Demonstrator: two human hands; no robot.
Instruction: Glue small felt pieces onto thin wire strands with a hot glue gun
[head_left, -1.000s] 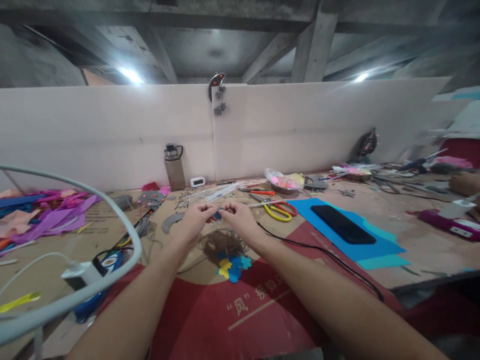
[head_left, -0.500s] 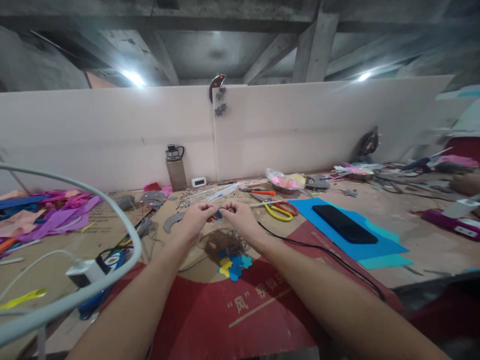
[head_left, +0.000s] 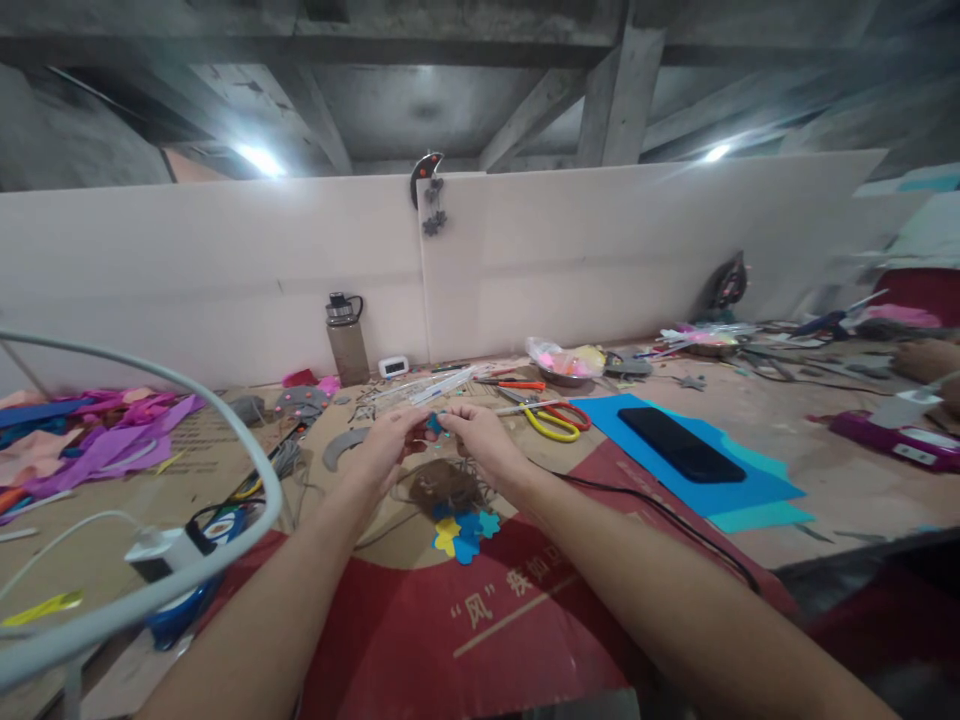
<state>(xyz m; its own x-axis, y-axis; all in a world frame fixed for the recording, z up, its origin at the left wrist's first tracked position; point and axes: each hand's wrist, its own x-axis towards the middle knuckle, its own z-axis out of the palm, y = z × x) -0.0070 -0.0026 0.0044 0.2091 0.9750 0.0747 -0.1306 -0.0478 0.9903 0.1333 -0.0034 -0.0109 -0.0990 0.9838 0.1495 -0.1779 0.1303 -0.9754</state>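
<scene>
My left hand point(head_left: 390, 442) and my right hand point(head_left: 475, 436) meet over the middle of the cardboard-covered table, fingers pinched together on a small blue piece point(head_left: 433, 424) held between them. Just below the hands lies a tangle of thin brown wire point(head_left: 444, 486). Flat blue and yellow flower cut-outs point(head_left: 463, 530) lie right in front of it.
Scissors with yellow and red handles point(head_left: 556, 417) lie right of my hands, beside a blue sheet point(head_left: 757, 488) bearing a black phone point(head_left: 681, 444). A water bottle point(head_left: 347, 338) stands at the white partition. Purple scraps point(head_left: 97, 435) pile at left. A black cable point(head_left: 660, 516) crosses under my right forearm. Another person's hand point(head_left: 924, 358) shows far right.
Both hands stay pinched on the small blue piece and have barely shifted; the view has tilted slightly.
</scene>
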